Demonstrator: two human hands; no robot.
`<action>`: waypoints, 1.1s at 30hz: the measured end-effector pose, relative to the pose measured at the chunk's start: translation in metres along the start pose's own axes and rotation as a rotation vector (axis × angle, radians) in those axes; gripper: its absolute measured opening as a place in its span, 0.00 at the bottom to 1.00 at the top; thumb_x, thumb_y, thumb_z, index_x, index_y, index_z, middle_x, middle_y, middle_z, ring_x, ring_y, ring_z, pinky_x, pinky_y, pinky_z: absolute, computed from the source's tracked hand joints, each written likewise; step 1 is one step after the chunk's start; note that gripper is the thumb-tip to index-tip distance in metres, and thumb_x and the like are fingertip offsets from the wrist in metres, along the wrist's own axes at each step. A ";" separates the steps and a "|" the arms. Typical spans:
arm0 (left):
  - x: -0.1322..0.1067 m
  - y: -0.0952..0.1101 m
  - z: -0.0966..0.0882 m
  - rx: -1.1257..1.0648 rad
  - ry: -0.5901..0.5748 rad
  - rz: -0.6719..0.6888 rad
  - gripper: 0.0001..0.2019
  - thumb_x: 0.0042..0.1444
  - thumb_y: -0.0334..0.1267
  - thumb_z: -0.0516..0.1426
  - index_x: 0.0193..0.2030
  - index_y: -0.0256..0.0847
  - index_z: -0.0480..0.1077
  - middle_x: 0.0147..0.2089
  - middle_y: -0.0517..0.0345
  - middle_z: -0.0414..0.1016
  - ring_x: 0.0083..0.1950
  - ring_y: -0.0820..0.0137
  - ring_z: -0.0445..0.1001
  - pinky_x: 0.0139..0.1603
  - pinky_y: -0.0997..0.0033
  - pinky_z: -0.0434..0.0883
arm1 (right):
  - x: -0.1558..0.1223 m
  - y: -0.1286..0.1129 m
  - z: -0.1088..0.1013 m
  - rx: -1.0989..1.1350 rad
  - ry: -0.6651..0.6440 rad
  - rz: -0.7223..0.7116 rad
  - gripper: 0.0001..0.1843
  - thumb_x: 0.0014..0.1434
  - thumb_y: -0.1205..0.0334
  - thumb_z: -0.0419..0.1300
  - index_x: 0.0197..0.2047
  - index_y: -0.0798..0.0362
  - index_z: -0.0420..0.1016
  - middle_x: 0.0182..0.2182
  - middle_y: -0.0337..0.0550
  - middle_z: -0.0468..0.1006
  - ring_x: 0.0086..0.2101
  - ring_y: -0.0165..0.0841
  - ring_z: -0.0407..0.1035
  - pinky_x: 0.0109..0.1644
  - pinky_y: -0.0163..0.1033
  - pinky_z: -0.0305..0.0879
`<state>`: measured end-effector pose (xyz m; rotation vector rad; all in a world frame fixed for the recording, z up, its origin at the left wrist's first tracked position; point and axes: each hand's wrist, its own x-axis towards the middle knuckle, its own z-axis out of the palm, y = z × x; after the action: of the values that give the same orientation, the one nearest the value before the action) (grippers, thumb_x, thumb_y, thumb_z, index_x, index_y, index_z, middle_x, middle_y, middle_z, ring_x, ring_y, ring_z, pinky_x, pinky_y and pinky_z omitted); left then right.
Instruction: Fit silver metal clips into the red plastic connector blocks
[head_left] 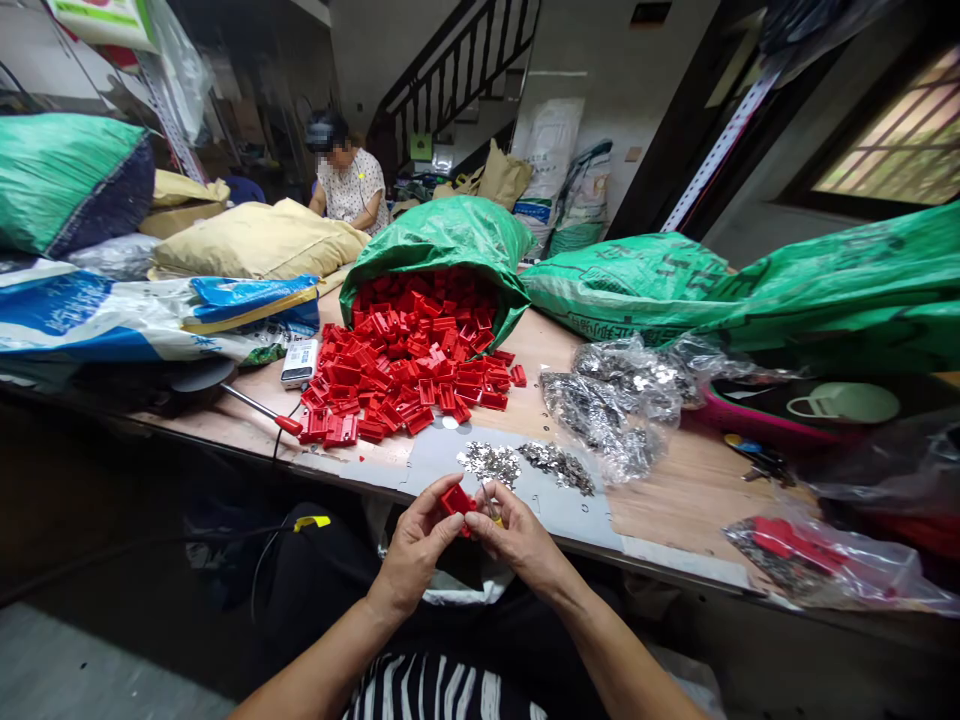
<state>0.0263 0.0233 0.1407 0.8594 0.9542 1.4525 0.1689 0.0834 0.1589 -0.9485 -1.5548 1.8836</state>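
Just in front of the table's near edge, my left hand is closed on a small red plastic part, pinched between thumb and fingers. My right hand meets it from the other side, its thumb close against the part. In its fingers is a thin metal tool with a yellow end; its exact kind is too small to make out. Beyond the hands, two small heaps of flat metal pieces, one shiny and one darker, lie on a grey sheet. A large pile of similar red parts spreads behind them.
The red pile spills from a green woven sack. Clear plastic bags of metal pieces lie right of it, before more green sacks. A red-handled rod and a white device are left. Another person sits beyond.
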 end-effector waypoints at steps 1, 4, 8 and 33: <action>0.002 0.000 -0.001 0.002 -0.008 0.004 0.22 0.54 0.38 0.60 0.56 0.45 0.67 0.51 0.54 0.76 0.53 0.63 0.72 0.56 0.64 0.67 | 0.001 0.000 -0.001 -0.008 0.007 -0.005 0.22 0.53 0.43 0.61 0.35 0.50 0.57 0.23 0.30 0.66 0.17 0.20 0.50 0.20 0.29 0.44; 0.007 0.003 -0.005 0.025 -0.012 0.031 0.20 0.52 0.36 0.62 0.53 0.45 0.68 0.52 0.53 0.74 0.51 0.64 0.73 0.53 0.66 0.69 | 0.001 0.002 -0.006 -0.080 0.045 -0.045 0.20 0.58 0.43 0.56 0.39 0.51 0.58 0.25 0.32 0.67 0.17 0.21 0.52 0.21 0.29 0.47; 0.014 0.002 -0.013 0.101 -0.008 0.091 0.18 0.51 0.34 0.62 0.49 0.45 0.67 0.52 0.54 0.74 0.46 0.68 0.74 0.50 0.67 0.69 | -0.002 0.005 -0.015 -0.320 0.110 -0.111 0.16 0.64 0.48 0.50 0.45 0.51 0.64 0.28 0.36 0.68 0.23 0.25 0.60 0.25 0.32 0.57; 0.026 0.000 -0.028 0.354 -0.009 0.138 0.17 0.49 0.30 0.62 0.47 0.43 0.67 0.42 0.57 0.76 0.40 0.69 0.75 0.47 0.67 0.70 | -0.002 0.004 -0.015 -0.756 0.198 -0.295 0.07 0.61 0.61 0.54 0.41 0.50 0.70 0.34 0.41 0.75 0.28 0.31 0.68 0.33 0.36 0.63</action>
<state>-0.0015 0.0468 0.1291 1.2091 1.1855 1.4145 0.1817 0.0904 0.1541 -1.0805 -2.1766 0.9574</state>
